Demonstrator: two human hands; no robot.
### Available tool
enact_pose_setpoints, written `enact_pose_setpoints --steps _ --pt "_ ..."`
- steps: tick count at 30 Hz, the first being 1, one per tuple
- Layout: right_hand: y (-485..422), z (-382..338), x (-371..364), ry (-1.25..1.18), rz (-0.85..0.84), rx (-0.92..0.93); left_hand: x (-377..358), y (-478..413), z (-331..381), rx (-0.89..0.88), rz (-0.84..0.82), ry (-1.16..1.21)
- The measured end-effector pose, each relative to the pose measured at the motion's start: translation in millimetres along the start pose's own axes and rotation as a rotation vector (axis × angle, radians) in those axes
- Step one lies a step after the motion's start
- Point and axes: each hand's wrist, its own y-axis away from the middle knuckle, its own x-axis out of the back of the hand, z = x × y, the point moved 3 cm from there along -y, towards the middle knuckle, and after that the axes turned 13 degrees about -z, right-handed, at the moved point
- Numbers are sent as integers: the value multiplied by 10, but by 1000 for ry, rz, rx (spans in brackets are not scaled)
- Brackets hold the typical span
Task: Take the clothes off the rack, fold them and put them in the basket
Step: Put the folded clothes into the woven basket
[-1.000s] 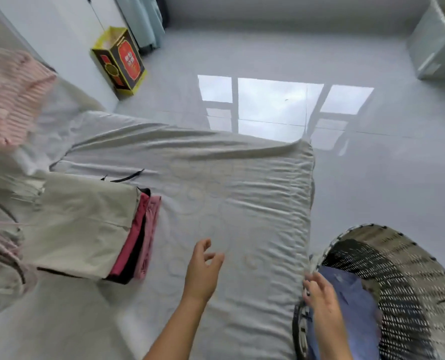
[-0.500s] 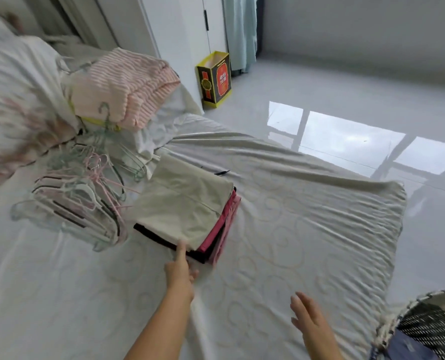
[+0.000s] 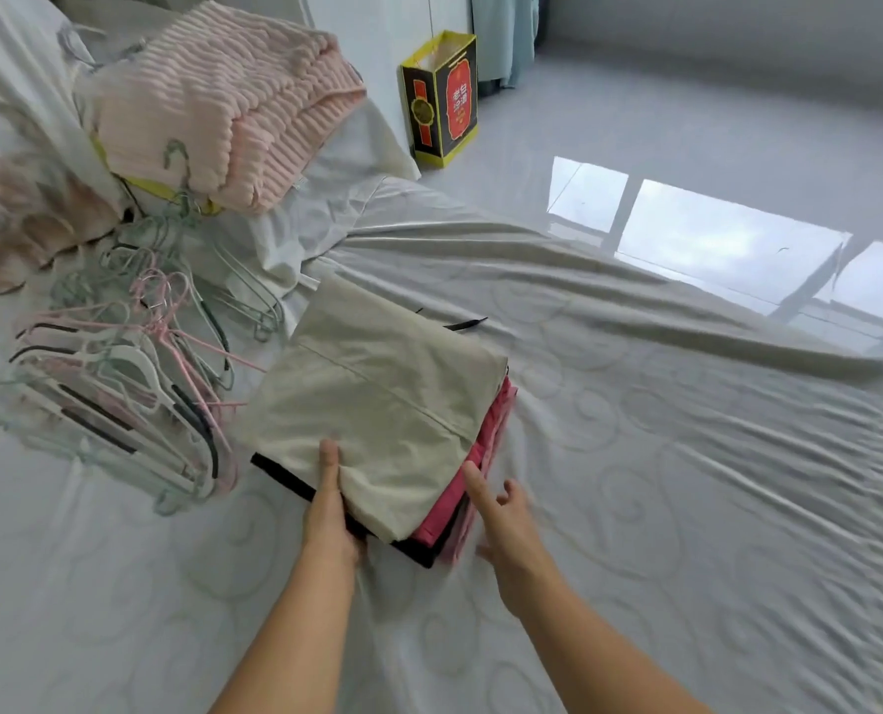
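Here the left hand (image 3: 332, 512) grips the near edge of the stack (image 3: 387, 425), thumb flat on top and fingers tucked under. The right hand (image 3: 501, 517) is just right of it, fingers spread and loose, one fingertip at the pink side; it is blurry, so I cannot tell if it touches. The stack sits on the bed (image 3: 635, 481), between both hands and beyond the fingers. It is a soft folded rectangle, long side running away and left. Beige cloth lies on top, pink and black below. Left of the fingers lie thin hangers (image 3: 120, 383). Farther off are a fluffy ribbed pink blanket (image 3: 223, 105), a yellow box (image 3: 442, 97) and the shiny floor (image 3: 712, 146).
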Motion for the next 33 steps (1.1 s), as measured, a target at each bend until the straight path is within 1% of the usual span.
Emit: enact_pose_setpoints --steps 4,6,9,12,14,16,19,21,24,27,29,31,32,33 --pt "-276 -13 -63 -185 6 -33 41 -79 6 31 -62 68" --pt "-320 3 -82 -205 22 -74 86 -103 -25 32 -26 66" --pt "-341 -76 -82 -257 -5 -92 34 -60 12 38 10 71" --pt "-326 -225 90 -205 53 -107 -112 28 -22 58 45 58" --pt "-231 -311 269 -165 84 -103 -209 175 -180 81 101 21" --pt "-89 -302 500 -132 115 -112 -354 348 -378 84 111 -21" --pt "159 -223 796 -109 147 -108 -564 626 -540 -2 85 -82" --pt "352 -135 993 -141 171 -101 -675 766 -684 9 19 -120" --pt "708 -58 1350 -136 243 -93 -822 1004 -966 124 -102 -187" --pt "1013 -57 1727 -119 322 -84 -918 1130 -1299 247 -237 -332" --pt "1161 -58 1923 -109 346 -97 -953 1202 -1483 332 -331 -355" --pt "1280 -68 2034 -108 341 -121 -848 1275 -1506 456 -443 -523" --pt "1307 -54 2086 -107 326 -131 -677 1316 -1419 457 -557 -668" --pt "1320 -29 2131 -97 319 -143 -490 1288 -1331 453 -624 -830"
